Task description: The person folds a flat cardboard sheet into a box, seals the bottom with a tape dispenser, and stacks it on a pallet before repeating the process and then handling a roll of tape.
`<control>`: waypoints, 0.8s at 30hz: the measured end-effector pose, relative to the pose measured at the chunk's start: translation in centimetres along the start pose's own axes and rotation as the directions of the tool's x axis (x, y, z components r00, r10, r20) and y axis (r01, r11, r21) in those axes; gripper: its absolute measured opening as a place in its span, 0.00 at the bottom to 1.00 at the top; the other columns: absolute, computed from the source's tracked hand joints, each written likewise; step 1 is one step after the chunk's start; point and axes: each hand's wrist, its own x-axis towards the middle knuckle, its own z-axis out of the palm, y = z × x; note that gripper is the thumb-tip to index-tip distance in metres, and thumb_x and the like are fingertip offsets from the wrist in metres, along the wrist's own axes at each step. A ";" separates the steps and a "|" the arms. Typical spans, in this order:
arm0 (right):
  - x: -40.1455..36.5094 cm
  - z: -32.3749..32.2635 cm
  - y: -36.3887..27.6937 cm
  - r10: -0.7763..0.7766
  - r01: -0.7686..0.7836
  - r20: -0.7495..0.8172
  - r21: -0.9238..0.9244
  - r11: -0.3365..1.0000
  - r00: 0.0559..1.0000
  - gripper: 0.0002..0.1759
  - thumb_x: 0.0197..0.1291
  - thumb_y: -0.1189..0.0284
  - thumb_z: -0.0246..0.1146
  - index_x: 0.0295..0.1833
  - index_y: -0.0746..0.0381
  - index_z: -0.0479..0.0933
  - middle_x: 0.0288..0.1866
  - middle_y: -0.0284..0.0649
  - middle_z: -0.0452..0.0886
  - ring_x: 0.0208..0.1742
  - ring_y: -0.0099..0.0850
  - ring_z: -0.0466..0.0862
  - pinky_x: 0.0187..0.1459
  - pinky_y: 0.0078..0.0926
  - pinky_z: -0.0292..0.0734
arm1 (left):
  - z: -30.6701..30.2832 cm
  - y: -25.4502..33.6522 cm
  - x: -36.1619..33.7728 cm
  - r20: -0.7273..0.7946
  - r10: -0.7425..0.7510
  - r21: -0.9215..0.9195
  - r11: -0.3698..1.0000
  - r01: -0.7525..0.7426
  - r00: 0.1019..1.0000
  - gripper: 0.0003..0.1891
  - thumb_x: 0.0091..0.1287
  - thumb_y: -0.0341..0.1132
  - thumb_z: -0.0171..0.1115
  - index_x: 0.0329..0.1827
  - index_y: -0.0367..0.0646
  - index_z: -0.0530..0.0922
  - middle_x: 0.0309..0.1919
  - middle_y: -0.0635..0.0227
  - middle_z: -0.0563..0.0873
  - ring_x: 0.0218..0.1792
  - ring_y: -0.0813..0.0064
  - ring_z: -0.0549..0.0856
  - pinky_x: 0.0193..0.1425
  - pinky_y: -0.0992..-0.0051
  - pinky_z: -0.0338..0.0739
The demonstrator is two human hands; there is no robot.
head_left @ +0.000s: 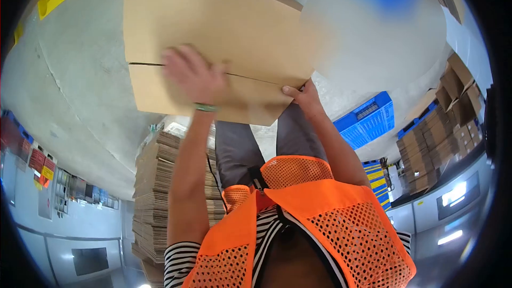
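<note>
- Brown rectangular cardboard box (213, 21): long axis left to right.
- Left hand (194, 74): fingers apart, over seam (253, 79).
- Right hand (305, 97): clamped on lower-right edge.

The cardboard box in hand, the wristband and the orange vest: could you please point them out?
Cardboard box (224, 26), head view, its large upper panel.
Wristband (206, 108), head view, its visible side.
Orange vest (314, 197), head view, its solid part.
</note>
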 end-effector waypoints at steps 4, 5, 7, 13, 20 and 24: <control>-1.2 0.4 -1.4 -0.083 0.078 -0.009 -0.261 0.962 0.997 0.39 0.54 0.66 0.72 0.67 0.69 0.62 0.58 0.53 0.77 0.57 0.42 0.81 0.59 0.37 0.74 | 2.2 2.1 -3.6 0.077 0.153 -0.003 0.988 -0.153 0.985 0.48 0.69 0.67 0.41 0.76 0.30 0.52 0.74 0.32 0.49 0.75 0.32 0.48 0.74 0.37 0.41; -1.7 0.5 -3.1 -0.060 0.026 -0.064 -0.442 0.897 0.996 0.38 0.54 0.63 0.72 0.65 0.69 0.65 0.57 0.54 0.77 0.57 0.43 0.81 0.59 0.39 0.75 | 2.2 2.2 -3.6 0.074 0.136 0.006 0.991 -0.137 0.988 0.48 0.69 0.67 0.41 0.76 0.30 0.52 0.74 0.32 0.49 0.75 0.32 0.48 0.74 0.37 0.41; -2.4 0.9 -7.4 0.141 -0.145 -0.070 -0.752 0.643 0.988 0.36 0.55 0.59 0.71 0.63 0.69 0.68 0.56 0.56 0.77 0.56 0.45 0.81 0.58 0.40 0.75 | 1.7 2.2 -3.6 0.073 0.155 0.004 0.988 -0.156 0.985 0.48 0.69 0.68 0.42 0.75 0.30 0.53 0.74 0.31 0.50 0.74 0.31 0.50 0.73 0.35 0.43; -2.3 -1.3 -8.7 -0.571 0.459 0.416 -0.885 -0.075 0.708 0.35 0.55 0.43 0.63 0.63 0.53 0.75 0.62 0.49 0.76 0.64 0.47 0.74 0.63 0.49 0.70 | 0.6 2.6 -4.1 0.046 0.118 -0.046 0.992 -0.115 0.992 0.48 0.68 0.66 0.47 0.76 0.31 0.53 0.73 0.30 0.51 0.74 0.29 0.50 0.73 0.34 0.44; 3.7 -2.3 -7.8 -0.416 0.824 0.880 -0.403 -0.397 0.230 0.37 0.46 0.50 0.70 0.66 0.40 0.74 0.69 0.36 0.70 0.70 0.43 0.68 0.67 0.54 0.60 | 0.2 1.7 -5.0 0.112 0.134 -0.043 0.991 -0.130 0.985 0.51 0.66 0.65 0.51 0.76 0.28 0.48 0.74 0.28 0.46 0.74 0.27 0.47 0.73 0.34 0.42; 12.6 -8.3 -17.2 -0.889 0.485 0.284 -0.871 -0.081 0.360 0.28 0.53 0.64 0.72 0.60 0.58 0.75 0.59 0.46 0.76 0.61 0.43 0.73 0.60 0.44 0.65 | 0.1 1.8 -5.9 0.147 0.098 -0.036 0.995 -0.093 0.984 0.53 0.66 0.67 0.49 0.76 0.27 0.46 0.73 0.27 0.47 0.73 0.25 0.48 0.72 0.34 0.44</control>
